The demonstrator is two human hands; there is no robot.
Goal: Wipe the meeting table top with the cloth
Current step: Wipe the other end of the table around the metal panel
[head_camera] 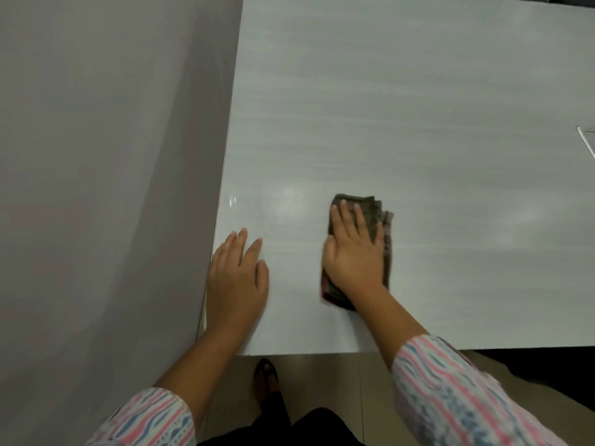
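Down low I see a foot (pixel 265 373) on the tiled floor (pixel 322 375). The left hand (pixel 236 278) lies flat on the table top (pixel 386 107) by its corner, fingers straight, holding nothing. The right hand (pixel 352 252) presses flat on the folded dark cloth (pixel 370 214), which pokes out past the fingertips. The pale, shiny table top runs on ahead. A plain wall (pixel 96 156) stands on the left.

No legible text or labels (anywhere).

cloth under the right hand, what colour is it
Dark olive-brown cloth with a reddish edge, seen in the head view.
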